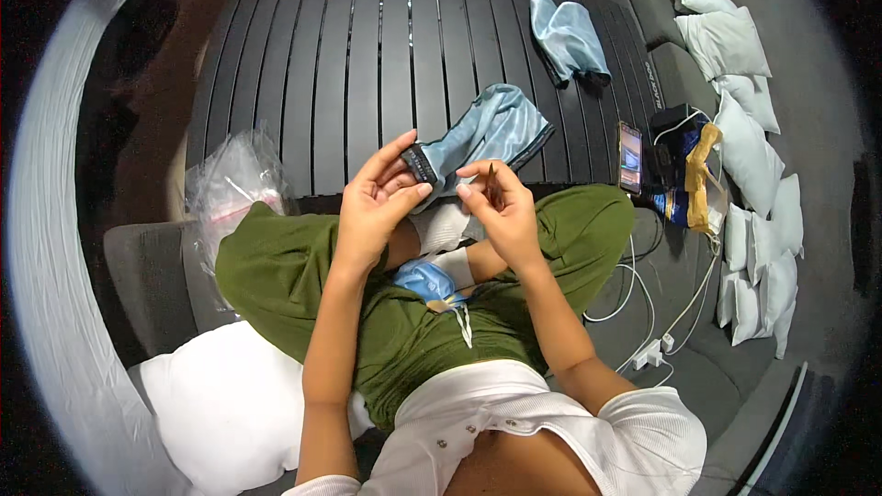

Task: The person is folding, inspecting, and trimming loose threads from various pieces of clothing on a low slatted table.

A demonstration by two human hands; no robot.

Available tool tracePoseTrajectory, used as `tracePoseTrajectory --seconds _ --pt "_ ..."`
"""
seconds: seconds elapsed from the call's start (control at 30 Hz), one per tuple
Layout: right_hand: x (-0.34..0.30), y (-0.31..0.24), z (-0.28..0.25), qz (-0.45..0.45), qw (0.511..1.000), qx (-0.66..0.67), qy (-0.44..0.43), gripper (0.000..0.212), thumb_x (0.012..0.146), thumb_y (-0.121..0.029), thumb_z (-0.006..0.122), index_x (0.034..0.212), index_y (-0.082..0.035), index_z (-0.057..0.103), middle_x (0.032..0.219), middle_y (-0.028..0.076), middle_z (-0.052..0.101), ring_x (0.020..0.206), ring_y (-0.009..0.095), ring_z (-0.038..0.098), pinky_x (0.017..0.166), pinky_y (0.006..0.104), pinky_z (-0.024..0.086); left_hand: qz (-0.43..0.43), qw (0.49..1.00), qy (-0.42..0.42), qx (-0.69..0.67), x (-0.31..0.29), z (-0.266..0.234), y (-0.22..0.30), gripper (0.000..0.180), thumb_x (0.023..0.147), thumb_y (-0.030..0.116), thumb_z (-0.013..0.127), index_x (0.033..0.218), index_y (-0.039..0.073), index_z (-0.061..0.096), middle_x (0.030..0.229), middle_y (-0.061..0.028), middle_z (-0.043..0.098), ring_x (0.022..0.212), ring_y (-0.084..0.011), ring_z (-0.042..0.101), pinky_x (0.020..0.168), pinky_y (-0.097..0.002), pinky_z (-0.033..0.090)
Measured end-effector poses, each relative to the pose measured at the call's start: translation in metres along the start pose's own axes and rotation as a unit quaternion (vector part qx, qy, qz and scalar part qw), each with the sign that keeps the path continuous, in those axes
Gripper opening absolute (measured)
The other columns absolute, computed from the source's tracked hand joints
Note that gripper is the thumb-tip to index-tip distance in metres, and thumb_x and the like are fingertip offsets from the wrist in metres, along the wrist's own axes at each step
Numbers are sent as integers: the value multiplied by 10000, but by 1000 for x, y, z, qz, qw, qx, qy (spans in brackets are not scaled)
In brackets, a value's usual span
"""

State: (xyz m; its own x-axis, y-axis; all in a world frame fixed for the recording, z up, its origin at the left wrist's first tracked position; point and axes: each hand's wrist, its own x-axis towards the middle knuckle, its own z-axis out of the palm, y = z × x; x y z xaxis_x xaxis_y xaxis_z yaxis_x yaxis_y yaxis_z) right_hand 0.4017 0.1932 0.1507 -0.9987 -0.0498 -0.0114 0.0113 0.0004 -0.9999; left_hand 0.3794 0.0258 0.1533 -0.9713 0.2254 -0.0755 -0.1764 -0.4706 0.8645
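My left hand [377, 197] pinches the black, label-like end of a light blue satin cloth piece [501, 124], which spreads over the table's near edge. Close beside it, my right hand [501, 211] is closed, its thumb and index finger at the cloth. A thin dark pointed tool [492, 174] juts from between its fingers; its exact kind I cannot make out. Another light blue satin piece with black edging [568, 35] lies farther back on the right of the table. In my lap rests a bundle of blue satin [424, 281].
The black slatted table [377, 55] stands in front of me. A clear plastic bag [234, 179] sits at its left corner. On the right are a phone [630, 156], a blue and yellow packet [703, 179], white cables [650, 354] and several white pillows [735, 41].
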Motion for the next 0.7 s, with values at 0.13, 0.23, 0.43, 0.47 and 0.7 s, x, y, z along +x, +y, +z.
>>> tracePoseTrajectory --seconds 0.13,0.23,0.43,0.47,0.7 --pt "-3 -2 5 -19 998 -52 8 255 805 -4 572 1056 -9 532 665 -36 511 593 12 431 539 154 345 21 999 -13 -36 -2 -1 -6 669 723 -123 567 1320 13 296 1062 -66 502 904 -98 525 795 -220 446" --pt "-6 -5 8 -31 995 -91 1 358 803 -4 573 1154 -31 510 641 -35 536 559 1 422 512 152 331 24 997 -35 -58 -2 -1 -7 749 722 -126 570 1360 49 218 1081 -76 500 899 -98 519 787 -215 452" --pt "-10 -8 12 -81 983 -162 -24 444 797 -28 584 1226 -76 479 649 14 592 530 -6 438 461 161 316 23 996 -51 -70 -3 -1 -6 798 729 -122 572 1380 83 158 1110 -95 498 907 -107 517 783 -209 456" --pt "-10 -8 13 -83 983 -165 -15 424 791 -34 589 1204 -78 503 663 41 604 523 6 451 466 175 347 23 996 -51 -71 -4 -1 -6 798 729 -122 572 1380 83 158 1110 -95 498 907 -107 517 783 -209 456" --pt "-9 -8 11 -177 929 -299 -125 407 748 -16 606 1146 -74 548 820 127 638 600 144 598 539 244 459 30 996 -57 -65 -7 -5 -11 736 743 -108 494 1380 79 176 1176 -91 474 924 -99 498 795 -203 416"
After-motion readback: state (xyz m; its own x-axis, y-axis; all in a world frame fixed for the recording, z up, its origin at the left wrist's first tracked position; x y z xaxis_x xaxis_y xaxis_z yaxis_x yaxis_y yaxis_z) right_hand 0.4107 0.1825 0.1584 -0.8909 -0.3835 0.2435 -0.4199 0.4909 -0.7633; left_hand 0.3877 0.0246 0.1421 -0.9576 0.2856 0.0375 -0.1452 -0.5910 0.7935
